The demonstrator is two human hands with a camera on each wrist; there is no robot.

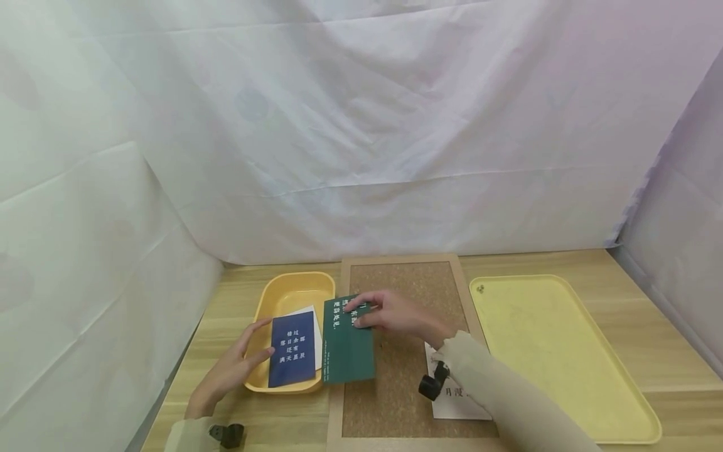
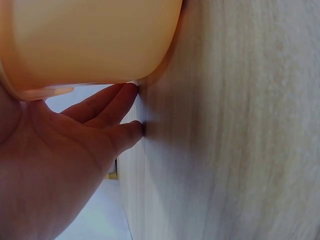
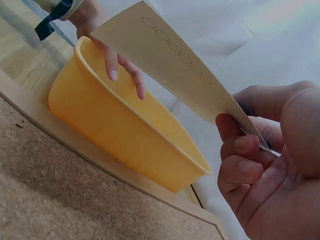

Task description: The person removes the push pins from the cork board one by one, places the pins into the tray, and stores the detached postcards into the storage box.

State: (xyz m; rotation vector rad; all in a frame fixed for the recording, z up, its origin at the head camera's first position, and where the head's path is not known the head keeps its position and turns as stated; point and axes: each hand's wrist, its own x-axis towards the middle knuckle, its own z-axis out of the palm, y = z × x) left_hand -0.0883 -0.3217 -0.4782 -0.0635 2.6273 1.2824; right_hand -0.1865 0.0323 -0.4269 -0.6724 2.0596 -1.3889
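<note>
My right hand (image 1: 395, 314) pinches a dark green card (image 1: 349, 358) with white lettering, held beside the yellow bin above the cork board. In the right wrist view, the card's pale back (image 3: 165, 60) shows a row of printed circles. My left hand (image 1: 231, 364) rests over the left rim of the yellow bin (image 1: 307, 280). Its thumb and forefinger reach inside near a dark blue card (image 1: 292, 358) with white lettering; whether they touch it I cannot tell. Other fingers (image 2: 107, 107) extend outside the bin, down by the table. A white card (image 1: 318, 345) lies partly hidden under the blue one.
The wood-framed cork board (image 1: 403, 279) lies in the middle of the wooden table (image 1: 192, 389). A white card with dark characters (image 1: 452, 408) is on it, partly beneath my right forearm. To the right is a pale yellow tray (image 1: 542, 351). White cloth (image 1: 395, 125) surrounds the table.
</note>
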